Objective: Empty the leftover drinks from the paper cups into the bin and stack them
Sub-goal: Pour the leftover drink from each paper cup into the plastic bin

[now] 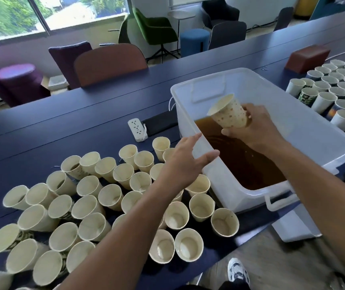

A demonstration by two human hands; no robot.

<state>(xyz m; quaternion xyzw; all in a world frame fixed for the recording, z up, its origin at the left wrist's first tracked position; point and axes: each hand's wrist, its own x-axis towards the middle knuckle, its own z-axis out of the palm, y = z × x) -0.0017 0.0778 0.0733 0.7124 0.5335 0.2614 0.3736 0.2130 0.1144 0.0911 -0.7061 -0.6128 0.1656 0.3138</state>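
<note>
My right hand (253, 126) grips a dotted paper cup (229, 113), tipped on its side with its mouth facing left, over the translucent white bin (188, 95). Brown liquid (240, 160) fills the bin's near part. My left hand (186, 158) hovers open with fingers spread by the bin's left wall, above a crowd of several upright paper cups (96, 206) on the dark blue table (52, 130). Some of those cups hold a little brown liquid.
Another group of several paper cups (334, 91) stands to the right of the bin. A white power strip (137, 130) and a black device lie left of the bin. A brown box (307, 57) sits behind. Chairs line the table's far side. The bin's lid (293, 229) lies under it.
</note>
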